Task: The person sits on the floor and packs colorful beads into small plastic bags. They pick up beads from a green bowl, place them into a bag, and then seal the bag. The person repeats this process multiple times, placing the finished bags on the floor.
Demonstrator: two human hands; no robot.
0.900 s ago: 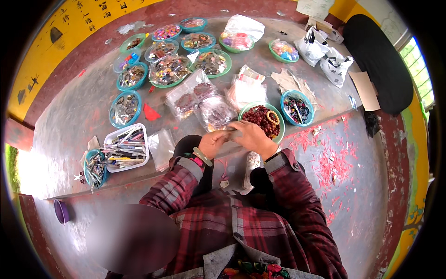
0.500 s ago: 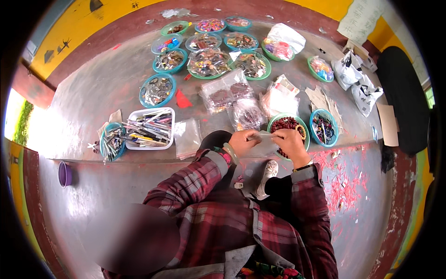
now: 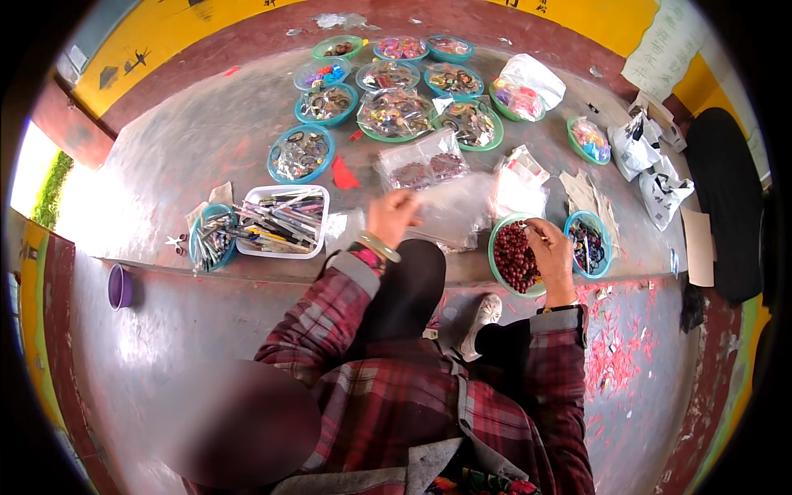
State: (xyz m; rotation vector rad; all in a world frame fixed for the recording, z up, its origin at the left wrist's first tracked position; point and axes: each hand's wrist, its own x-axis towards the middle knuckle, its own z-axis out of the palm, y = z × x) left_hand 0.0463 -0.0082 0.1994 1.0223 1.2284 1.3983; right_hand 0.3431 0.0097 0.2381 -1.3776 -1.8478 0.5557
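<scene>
My left hand (image 3: 392,216) grips the edge of a clear plastic bag (image 3: 458,202), which spreads to the right above other bags. Over a green-rimmed bowl (image 3: 497,276) is my right hand (image 3: 551,249), its fingers curled down onto the dark red bead bracelets (image 3: 513,257) inside; the fingertips are partly hidden. Behind the held bag lie clear packs of dark red beads (image 3: 417,169). A stack of white and clear packaging (image 3: 521,186) lies just past the bowl.
A white tub of pens (image 3: 322,243) and a blue bowl of pens (image 3: 195,239) stand left, near scissors (image 3: 177,243). Another blue bowl (image 3: 609,257) is at right. Several bowls of bagged trinkets (image 3: 396,114) fill the back. White bags (image 3: 664,194) sit far right.
My hands have separated. The left has moved left and up with the plastic bag; the right has let go of it and dropped to the bead bowl. The view has shifted slightly.
</scene>
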